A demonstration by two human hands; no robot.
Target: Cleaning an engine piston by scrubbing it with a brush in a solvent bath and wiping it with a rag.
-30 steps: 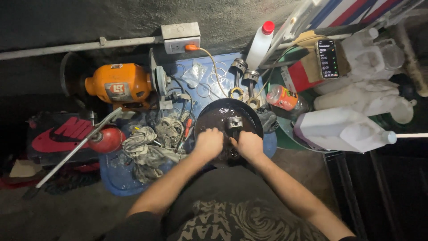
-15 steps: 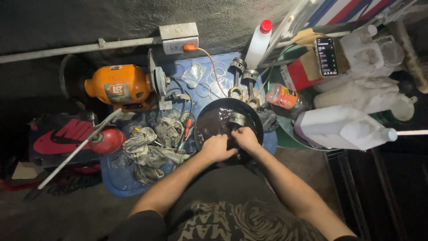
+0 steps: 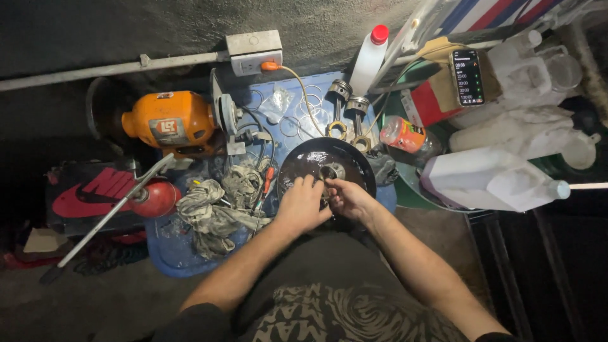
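Our left hand and right hand pinch what looks like a small metal part over the black pan (dim light); oily fingers could drop it.

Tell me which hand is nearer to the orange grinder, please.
Left. The left hand is at the black pan's near edge, on the side toward the orange grinder; the right hand is farther right, beyond it.

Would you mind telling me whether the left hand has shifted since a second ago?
Yes, slightly. The left hand has slid right along the near rim of the black pan, closing against the right hand.
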